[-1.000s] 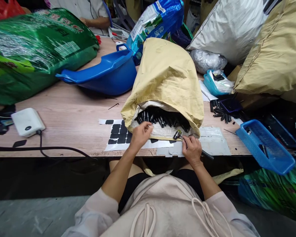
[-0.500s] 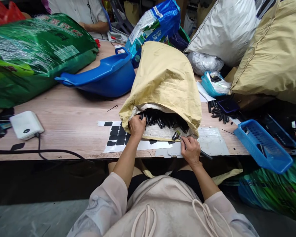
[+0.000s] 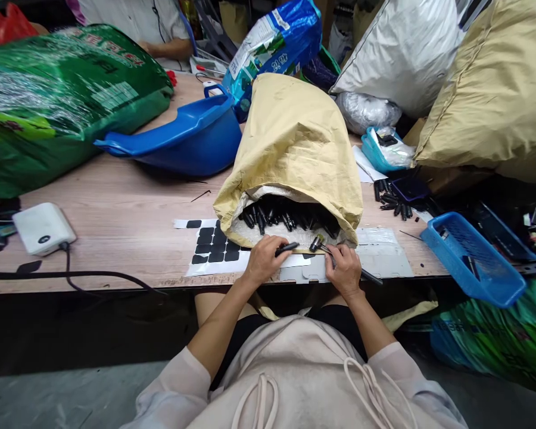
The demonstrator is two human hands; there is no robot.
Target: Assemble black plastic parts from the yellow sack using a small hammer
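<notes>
A large tan sack (image 3: pixel 301 137) lies on the table with its mouth toward me, and many black pen-shaped pieces (image 3: pixel 272 215) fill the opening. In front of the mouth, my left hand (image 3: pixel 264 260) is closed on one black pen-shaped piece (image 3: pixel 287 248), its tip pointing right. My right hand (image 3: pixel 343 269) grips a small hammer (image 3: pixel 316 242). The hammer's head lies near the sack's lower lip, and its black handle (image 3: pixel 371 277) sticks out past the hand to the right. Under the sack's left edge is a white sheet with black rounded patches (image 3: pixel 214 244).
A blue basin (image 3: pixel 183 134) and a green bag (image 3: pixel 71 101) stand at left, near a white box (image 3: pixel 44 227) with a black cable. At right are a blue basket (image 3: pixel 473 259), loose black pieces (image 3: pixel 390 199) and big sacks (image 3: pixel 486 101). Another person's arm (image 3: pixel 170 49) shows behind.
My left hand has come out of the sack's mouth and moved right and toward me, now with a black pen-shaped piece. My right hand keeps the hammer in nearly the same place.
</notes>
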